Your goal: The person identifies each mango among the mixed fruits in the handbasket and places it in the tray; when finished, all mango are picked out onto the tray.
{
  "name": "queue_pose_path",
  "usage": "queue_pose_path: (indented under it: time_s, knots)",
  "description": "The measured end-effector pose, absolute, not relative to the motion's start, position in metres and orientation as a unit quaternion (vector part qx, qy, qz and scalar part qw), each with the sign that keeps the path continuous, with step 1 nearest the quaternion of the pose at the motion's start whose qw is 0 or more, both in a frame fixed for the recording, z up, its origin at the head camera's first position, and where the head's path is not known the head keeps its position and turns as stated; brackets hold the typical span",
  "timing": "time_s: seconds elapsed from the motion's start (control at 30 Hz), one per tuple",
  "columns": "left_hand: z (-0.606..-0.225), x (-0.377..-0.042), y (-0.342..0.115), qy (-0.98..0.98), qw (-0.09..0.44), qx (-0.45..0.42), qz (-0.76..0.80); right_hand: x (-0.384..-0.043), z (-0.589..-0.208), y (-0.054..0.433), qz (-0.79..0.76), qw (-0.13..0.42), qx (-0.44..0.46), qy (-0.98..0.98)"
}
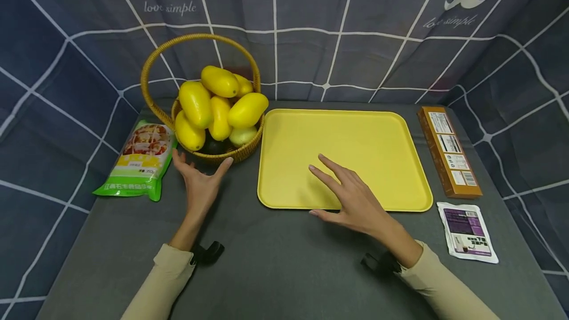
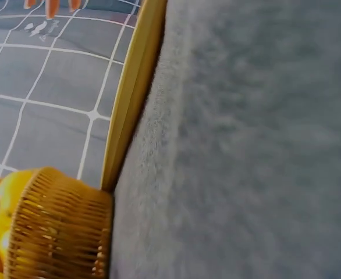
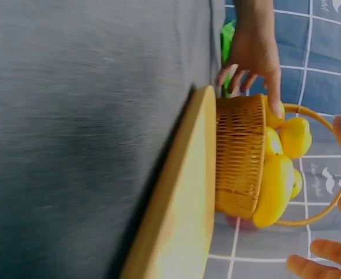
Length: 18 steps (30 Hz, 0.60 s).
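Note:
A wicker basket [image 1: 242, 152] with a tall hoop handle stands at the back left, heaped with several yellow mangoes [image 1: 195, 105]. Low in it sit a dark round fruit [image 1: 215, 146] and a pale green one [image 1: 243, 135]. My left hand [image 1: 200, 186] is at the basket's front, thumb and fingers spread apart, nothing held. Over the front edge of the yellow tray [image 1: 306, 157] hovers my right hand [image 1: 355, 201], fingers spread and holding nothing. The right wrist view has the left hand [image 3: 256, 55] beside the basket.
Left of the basket lies a green and white food bag [image 1: 142, 159]. A brown box [image 1: 449, 152] is right of the tray, with a white and purple pouch [image 1: 467, 232] in front of it. Grey checked cloth [image 1: 302, 58] hangs behind and at both sides.

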State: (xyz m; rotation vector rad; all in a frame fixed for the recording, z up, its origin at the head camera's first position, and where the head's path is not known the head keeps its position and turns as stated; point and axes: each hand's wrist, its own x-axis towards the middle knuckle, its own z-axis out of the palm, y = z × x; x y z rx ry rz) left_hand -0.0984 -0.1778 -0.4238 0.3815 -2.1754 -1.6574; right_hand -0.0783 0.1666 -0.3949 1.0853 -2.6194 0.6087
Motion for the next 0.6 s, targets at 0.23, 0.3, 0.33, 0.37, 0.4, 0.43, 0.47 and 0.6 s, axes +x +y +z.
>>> queue_pose_path:
  time_s: [0.23, 0.3, 0.33, 0.37, 0.4, 0.43, 0.47, 0.6]
  knots:
    - [-0.418, -0.105, -0.168, -0.747, 0.233, 0.143, -0.606, -0.102, -0.385, 0.136, 0.234, 0.143, 0.407, -0.871]
    - [-0.426, -0.108, -0.17, -0.741, 0.243, 0.147, -0.609, -0.108, -0.382, 0.127, 0.239, 0.144, 0.414, -0.866]
    - [-0.428, -0.108, -0.17, -0.738, 0.248, 0.148, -0.61, -0.111, -0.381, 0.123, 0.241, 0.143, 0.417, -0.865]
    - [-0.43, -0.109, -0.171, -0.736, 0.253, 0.147, -0.611, -0.114, -0.38, 0.118, 0.244, 0.145, 0.419, -0.863]
    - [-0.432, -0.11, -0.171, -0.734, 0.26, 0.144, -0.611, -0.117, -0.378, 0.114, 0.246, 0.146, 0.421, -0.861]
    - [-0.432, -0.111, -0.171, -0.733, 0.266, 0.139, -0.61, -0.12, -0.377, 0.11, 0.247, 0.147, 0.422, -0.86]
    - [-0.43, -0.111, -0.171, -0.731, 0.27, 0.135, -0.611, -0.123, -0.376, 0.106, 0.25, 0.148, 0.423, -0.858]
    - [-0.427, -0.111, -0.169, -0.732, 0.288, 0.124, -0.605, -0.132, -0.373, 0.09, 0.257, 0.153, 0.432, -0.851]
